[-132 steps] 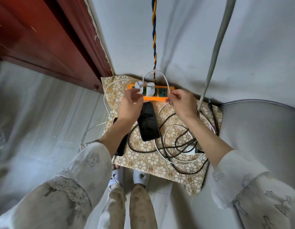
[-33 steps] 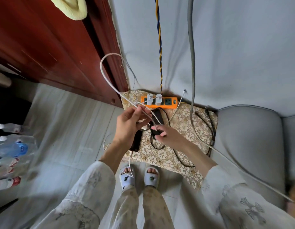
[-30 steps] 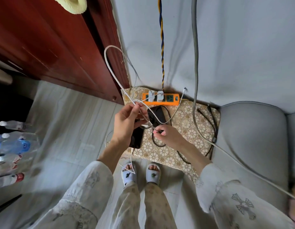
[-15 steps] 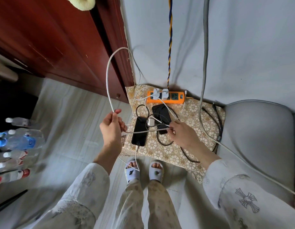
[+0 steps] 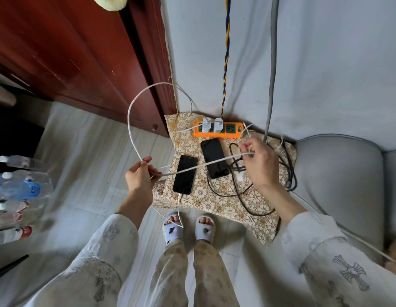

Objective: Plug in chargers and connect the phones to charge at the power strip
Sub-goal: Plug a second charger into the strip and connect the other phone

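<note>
Cable runs taut between the two hands, white and braided, crossing above both phones. The left hand pinches it off the cushion's left edge, where a big loop rises toward the door frame and comes down behind the strip. The right hand pinches the other stretch over the cushion's right half, fingers curled round it, with a free plug end poking up just beyond them.

The strip is orange and lies along the cushion's far edge against the wall, with two white chargers standing in its left sockets. The left phone, dark-screened and long axis toward the wall, already has a white lead in its near end. The right phone, also dark, lies just below the strip; whether anything is plugged into it I cannot tell.

That phone sits between the hands but nearer the right one, so I'd guess the right hand brings the plug round to it. Black cables tangle beside it and could snag.
</note>
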Tool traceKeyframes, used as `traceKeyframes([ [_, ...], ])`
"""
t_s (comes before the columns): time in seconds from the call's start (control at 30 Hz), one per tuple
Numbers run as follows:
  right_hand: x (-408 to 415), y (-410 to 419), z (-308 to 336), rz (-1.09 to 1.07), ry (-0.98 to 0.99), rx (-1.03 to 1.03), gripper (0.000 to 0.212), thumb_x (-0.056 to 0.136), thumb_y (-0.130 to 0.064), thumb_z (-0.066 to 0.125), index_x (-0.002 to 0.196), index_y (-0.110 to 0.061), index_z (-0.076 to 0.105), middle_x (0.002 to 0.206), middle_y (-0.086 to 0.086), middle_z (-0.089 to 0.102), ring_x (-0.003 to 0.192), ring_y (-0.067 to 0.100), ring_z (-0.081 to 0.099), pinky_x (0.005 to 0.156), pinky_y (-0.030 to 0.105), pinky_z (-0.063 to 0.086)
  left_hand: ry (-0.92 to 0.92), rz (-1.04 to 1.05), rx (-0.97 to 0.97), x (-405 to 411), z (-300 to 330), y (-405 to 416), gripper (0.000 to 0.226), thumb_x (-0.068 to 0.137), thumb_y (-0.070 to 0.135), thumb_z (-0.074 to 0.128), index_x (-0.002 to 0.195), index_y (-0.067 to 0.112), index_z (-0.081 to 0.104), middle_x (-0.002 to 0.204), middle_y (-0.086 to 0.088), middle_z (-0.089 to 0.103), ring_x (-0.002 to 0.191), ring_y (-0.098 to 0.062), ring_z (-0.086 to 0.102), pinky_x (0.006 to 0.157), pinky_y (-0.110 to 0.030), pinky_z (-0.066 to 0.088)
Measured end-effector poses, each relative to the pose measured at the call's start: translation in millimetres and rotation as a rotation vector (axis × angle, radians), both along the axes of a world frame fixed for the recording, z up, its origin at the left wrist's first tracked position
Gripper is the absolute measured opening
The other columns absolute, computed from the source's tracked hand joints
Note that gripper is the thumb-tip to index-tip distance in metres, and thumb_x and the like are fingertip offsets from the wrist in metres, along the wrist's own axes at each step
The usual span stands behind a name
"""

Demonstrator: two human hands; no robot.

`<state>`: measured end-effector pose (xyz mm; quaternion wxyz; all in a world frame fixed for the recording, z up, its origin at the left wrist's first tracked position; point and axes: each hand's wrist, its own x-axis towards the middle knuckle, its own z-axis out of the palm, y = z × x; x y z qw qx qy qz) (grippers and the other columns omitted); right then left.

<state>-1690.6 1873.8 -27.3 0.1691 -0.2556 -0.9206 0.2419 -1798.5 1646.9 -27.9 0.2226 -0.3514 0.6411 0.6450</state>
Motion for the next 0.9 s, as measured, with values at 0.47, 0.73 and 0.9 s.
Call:
traceKeyframes([
  [0.47,-2,-9,-14,-0.028,-0.279,-0.581,0.022,0.095,-0.010,0.041,0.114,-0.005,0.052,0.104,0.008,0.052,0.060,0.004,0.043,0.049,0.014,0.038,0.207,-0.391,-0.629,19,-4,5,0.044,0.086,0.011,0.055,0.123,-0.006,0.039,0.117,-0.027,0.052,0.109,-0.036,0.050,0.095,-0.033,0.038],
  [0.73,-2,-28,-6,0.263,-0.216,-0.402,0.022,0.094,-0.009,0.044,0.106,0.002,0.059,0.101,0.014,0.054,0.083,0.016,0.050,0.074,0.027,0.047,0.738,-1.402,-0.700,38,1,52,0.048,0.089,0.021,0.053,0.134,0.014,0.038,0.138,-0.007,0.042,0.131,-0.024,0.031,0.108,-0.041,0.022],
  [0.9,11,-23,-14,0.398,-0.274,-0.379,0.014,0.093,-0.018,0.046,0.091,-0.006,0.054,0.082,-0.003,0.049,0.069,0.010,0.047,0.063,0.019,0.039,0.696,-1.128,-0.304,40,8,60,0.014,0.093,0.015,0.049,0.088,0.005,0.059,0.079,-0.015,0.063,0.064,-0.021,0.050,0.055,-0.024,0.034],
])
